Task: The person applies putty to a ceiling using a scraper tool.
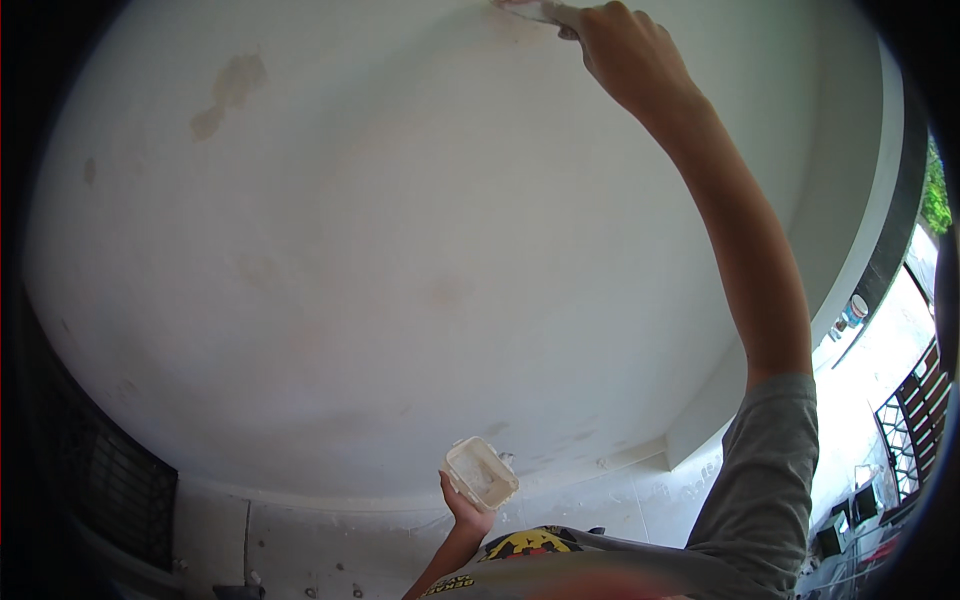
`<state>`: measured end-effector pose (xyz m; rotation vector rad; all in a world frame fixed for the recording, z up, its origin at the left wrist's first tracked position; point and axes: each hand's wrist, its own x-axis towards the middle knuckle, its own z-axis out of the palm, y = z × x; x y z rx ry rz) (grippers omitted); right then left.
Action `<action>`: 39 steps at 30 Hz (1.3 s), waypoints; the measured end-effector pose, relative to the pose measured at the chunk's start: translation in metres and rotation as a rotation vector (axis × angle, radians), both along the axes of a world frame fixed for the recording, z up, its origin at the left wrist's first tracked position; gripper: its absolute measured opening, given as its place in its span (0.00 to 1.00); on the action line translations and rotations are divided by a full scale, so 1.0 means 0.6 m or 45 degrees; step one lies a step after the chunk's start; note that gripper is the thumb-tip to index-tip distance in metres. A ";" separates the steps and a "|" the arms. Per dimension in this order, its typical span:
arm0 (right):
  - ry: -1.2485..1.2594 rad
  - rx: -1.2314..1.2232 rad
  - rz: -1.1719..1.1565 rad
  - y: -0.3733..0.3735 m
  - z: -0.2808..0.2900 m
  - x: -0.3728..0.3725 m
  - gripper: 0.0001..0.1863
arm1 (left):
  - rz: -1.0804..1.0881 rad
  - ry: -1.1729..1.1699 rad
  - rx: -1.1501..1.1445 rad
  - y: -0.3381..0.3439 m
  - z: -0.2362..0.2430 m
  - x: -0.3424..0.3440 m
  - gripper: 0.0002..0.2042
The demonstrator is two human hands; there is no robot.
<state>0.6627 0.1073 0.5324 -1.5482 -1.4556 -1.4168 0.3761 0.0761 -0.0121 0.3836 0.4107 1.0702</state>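
High on the pale wall (400, 200), my right hand (630, 50) is closed round a flat, whitish tool that looks like a paintbrush (545, 12). Its far end meets the wall near the top edge of the view, where the details are hard to make out. My right arm is stretched far up and forward. Low in front of my body, my left hand (468, 512) grips a square cream plastic tub (482, 473) by its side and underneath. The tub is uncovered, tilted toward me, with whitish matter on its inside.
Beige patches (238, 80) mark the wall at upper left. A dark grille (120, 490) stands at lower left. On the right are a wall edge, a blue-and-white can (855, 308) on a ledge, a dark slatted gate (920, 410) and assorted items on the floor.
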 end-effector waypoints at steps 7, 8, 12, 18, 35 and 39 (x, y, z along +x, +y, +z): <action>-0.206 -0.174 -0.123 0.038 -0.016 -0.002 0.09 | 0.035 0.002 0.016 -0.002 0.004 0.001 0.36; -0.174 -0.258 -0.209 0.034 -0.020 -0.008 0.07 | 0.044 0.000 0.016 -0.001 0.003 0.000 0.36; -0.214 -0.149 -0.202 -0.013 -0.009 -0.008 0.07 | 0.080 0.013 0.017 -0.001 0.001 0.005 0.36; 0.201 -0.317 -0.064 0.002 0.034 0.005 0.13 | 0.086 0.025 -0.019 -0.010 0.009 0.012 0.37; -0.227 -0.123 -0.061 0.047 0.024 0.043 0.12 | 0.062 -0.015 0.007 -0.006 0.001 0.009 0.37; -0.183 -0.280 -0.162 0.074 -0.023 0.044 0.07 | 0.032 -0.033 0.024 -0.003 -0.002 0.005 0.37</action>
